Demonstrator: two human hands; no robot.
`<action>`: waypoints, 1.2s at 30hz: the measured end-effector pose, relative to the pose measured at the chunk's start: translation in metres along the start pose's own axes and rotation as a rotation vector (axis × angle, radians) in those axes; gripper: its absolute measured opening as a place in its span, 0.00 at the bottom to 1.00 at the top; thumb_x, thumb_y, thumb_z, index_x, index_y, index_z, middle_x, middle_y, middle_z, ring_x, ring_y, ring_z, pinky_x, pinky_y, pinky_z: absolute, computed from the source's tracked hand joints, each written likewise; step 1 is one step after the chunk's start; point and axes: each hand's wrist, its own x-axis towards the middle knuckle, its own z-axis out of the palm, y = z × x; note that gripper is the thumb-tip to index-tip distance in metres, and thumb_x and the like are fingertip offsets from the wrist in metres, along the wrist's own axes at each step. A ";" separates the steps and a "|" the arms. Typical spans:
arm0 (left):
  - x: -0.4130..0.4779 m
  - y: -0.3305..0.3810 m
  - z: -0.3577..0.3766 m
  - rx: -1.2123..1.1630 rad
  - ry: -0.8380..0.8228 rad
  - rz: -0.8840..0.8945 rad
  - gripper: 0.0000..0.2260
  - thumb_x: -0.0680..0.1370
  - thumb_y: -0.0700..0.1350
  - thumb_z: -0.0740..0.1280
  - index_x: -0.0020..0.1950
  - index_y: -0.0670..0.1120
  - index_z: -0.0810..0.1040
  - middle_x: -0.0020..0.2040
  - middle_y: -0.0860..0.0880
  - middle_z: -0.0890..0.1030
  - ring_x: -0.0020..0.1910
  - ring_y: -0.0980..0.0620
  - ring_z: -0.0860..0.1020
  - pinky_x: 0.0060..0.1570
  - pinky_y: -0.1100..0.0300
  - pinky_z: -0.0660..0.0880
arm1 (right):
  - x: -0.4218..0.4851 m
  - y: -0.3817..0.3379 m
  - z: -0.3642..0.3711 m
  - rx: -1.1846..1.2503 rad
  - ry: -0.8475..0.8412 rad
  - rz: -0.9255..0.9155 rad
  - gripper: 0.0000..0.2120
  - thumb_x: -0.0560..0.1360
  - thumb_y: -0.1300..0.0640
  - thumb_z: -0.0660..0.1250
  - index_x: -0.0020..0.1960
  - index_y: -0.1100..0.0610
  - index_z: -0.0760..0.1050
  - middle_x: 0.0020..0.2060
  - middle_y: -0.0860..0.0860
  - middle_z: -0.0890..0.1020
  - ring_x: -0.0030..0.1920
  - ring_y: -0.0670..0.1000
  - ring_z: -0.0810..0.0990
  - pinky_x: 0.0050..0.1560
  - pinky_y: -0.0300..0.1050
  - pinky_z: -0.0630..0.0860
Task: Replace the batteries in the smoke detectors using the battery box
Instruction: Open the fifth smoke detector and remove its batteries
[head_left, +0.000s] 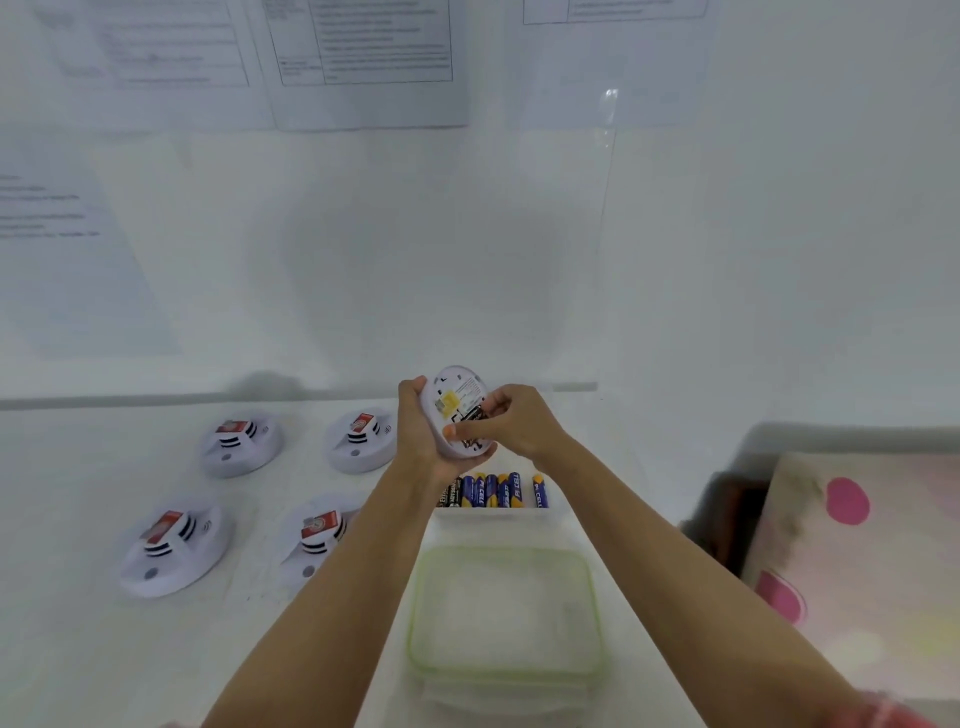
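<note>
From your head camera, you can count five smoke detectors in all: four lie on the white counter (78, 649) toward its left side, set in two rows of two, and the fifth is up in your hands. The back row holds one detector (241, 441) on the left and another (361, 439) beside it; the front row holds one (174, 548) nearer the left edge and one (311, 540) partly hidden behind your left forearm. Each of the four has a red label on its raised middle. Your left hand (423, 428) is clenched around the held detector (457, 410), gripping its left rim and underside so its back faces you, with a yellow sticker and an open battery bay showing. Your right hand (511, 421) is partly curled, its fingertips (452, 430) pressing at dark batteries in that bay; you cannot tell whether it pinches one or only pushes on it. Just below your hands sits the white battery box (493, 512), holding about seven batteries (491, 491) standing side by side, mostly blue and yellow, with darker ones at the left. Nearer the front edge rests one clear container (506, 618) with a green rim. A pink-dotted cushion (852, 545) lies at the right edge.
</note>
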 end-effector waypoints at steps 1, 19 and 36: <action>0.000 0.001 0.000 0.003 0.001 0.002 0.22 0.73 0.60 0.54 0.47 0.44 0.75 0.44 0.43 0.77 0.45 0.47 0.74 0.47 0.53 0.72 | 0.001 0.000 0.000 0.003 -0.002 -0.001 0.19 0.58 0.55 0.80 0.34 0.56 0.69 0.30 0.49 0.75 0.34 0.48 0.76 0.36 0.43 0.70; 0.007 0.005 -0.003 -0.007 -0.047 0.006 0.20 0.74 0.59 0.54 0.48 0.45 0.76 0.46 0.42 0.77 0.46 0.46 0.74 0.48 0.51 0.71 | 0.003 -0.005 -0.008 -0.192 0.043 -0.128 0.17 0.63 0.56 0.78 0.47 0.63 0.78 0.38 0.51 0.79 0.35 0.43 0.75 0.38 0.37 0.74; 0.007 0.009 0.009 -0.007 0.010 -0.013 0.19 0.74 0.59 0.53 0.46 0.44 0.73 0.42 0.44 0.74 0.43 0.46 0.73 0.46 0.53 0.71 | -0.011 -0.006 -0.005 -0.367 0.056 -0.334 0.12 0.72 0.62 0.63 0.50 0.59 0.82 0.46 0.57 0.83 0.47 0.56 0.79 0.48 0.54 0.77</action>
